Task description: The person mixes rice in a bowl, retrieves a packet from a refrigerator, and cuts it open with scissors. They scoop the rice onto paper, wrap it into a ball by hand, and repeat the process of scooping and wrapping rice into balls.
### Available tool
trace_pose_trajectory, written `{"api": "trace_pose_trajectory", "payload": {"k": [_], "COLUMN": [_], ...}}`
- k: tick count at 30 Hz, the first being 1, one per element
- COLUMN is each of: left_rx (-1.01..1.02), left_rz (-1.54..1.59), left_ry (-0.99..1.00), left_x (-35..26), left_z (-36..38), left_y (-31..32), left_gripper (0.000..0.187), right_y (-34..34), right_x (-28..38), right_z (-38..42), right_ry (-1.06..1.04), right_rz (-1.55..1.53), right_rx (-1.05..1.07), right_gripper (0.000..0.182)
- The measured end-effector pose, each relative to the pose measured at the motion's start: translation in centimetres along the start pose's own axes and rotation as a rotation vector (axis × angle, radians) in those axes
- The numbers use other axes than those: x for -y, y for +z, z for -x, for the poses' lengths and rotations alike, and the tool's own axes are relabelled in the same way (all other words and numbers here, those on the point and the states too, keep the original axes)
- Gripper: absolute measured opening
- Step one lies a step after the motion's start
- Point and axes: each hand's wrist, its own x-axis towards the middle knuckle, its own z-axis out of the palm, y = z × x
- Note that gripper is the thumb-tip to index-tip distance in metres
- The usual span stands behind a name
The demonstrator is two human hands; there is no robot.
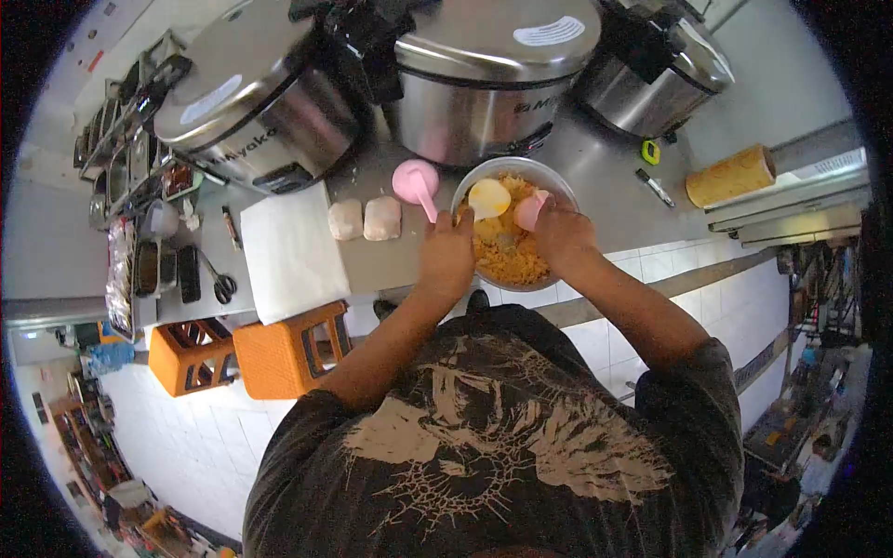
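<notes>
A metal bowl [549, 174] of orange-yellow rice [510, 260] sits on the steel counter in front of me. My left hand [447, 256] rests on the bowl's near left rim, next to a pink scoop [416, 182] lying on the counter; whether it grips the handle is unclear. My right hand [561, 232] is over the bowl's right side, closed on a small pink cup [530, 210]. A pale yellow paddle [489, 197] lies in the bowl. Two wrapped rice portions [365, 219] lie left of the bowl.
Three large steel rice cookers [484, 74] stand along the back of the counter [614, 186]. A white paper sheet [290, 251] lies at left, scissors [221, 284] beyond it. A yellow roll [731, 175] is at right. Orange stools [279, 349] stand below.
</notes>
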Motion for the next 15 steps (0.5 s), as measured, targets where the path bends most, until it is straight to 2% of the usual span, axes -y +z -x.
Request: {"api": "trace_pose_trajectory", "payload": {"k": [1,3,5,8,11,14,15], "left_rx": [-0.028,-0.065,-0.081,-0.271,-0.183,-0.100,-0.133], "left_rz": [0.058,0.162,0.250,0.238,0.277,0.258,0.284], "left_ry": [-0.022,-0.066,-0.085,-0.015,-0.072,-0.081,-0.087], "left_x": [-0.5,-1.1,-1.1,-0.6,-0.5,-0.4,-0.4], "left_z": [0.1,0.2,0.1,-0.1,-0.6,-0.7,-0.8], "left_y": [0.5,1.3,2.1,3.0,1.8,1.9,2.2], "left_gripper": [0.038,0.038,0.039,0.038,0.036,0.038,0.037], "right_y": [0.0,0.4,1.4,-1.8,-5.3,-5.6,-5.6], "right_x": [0.0,-0.5,-1.8,-2.0,-2.0,-1.9,-2.0], "right_z": [0.6,0.2,-1.4,-1.1,-0.5,0.0,-0.2], "right_ry": [-0.072,-0.077,0.078,-0.130,-0.321,-0.230,-0.143], "right_rz": [0.012,-0.079,-0.284,-0.446,-0.606,-0.366,-0.317], "right_rx": [-0.056,-0.031,0.130,0.337,0.537,0.591,0.496], "right_gripper": [0.038,0.038,0.039,0.040,0.041,0.047,0.045]}}
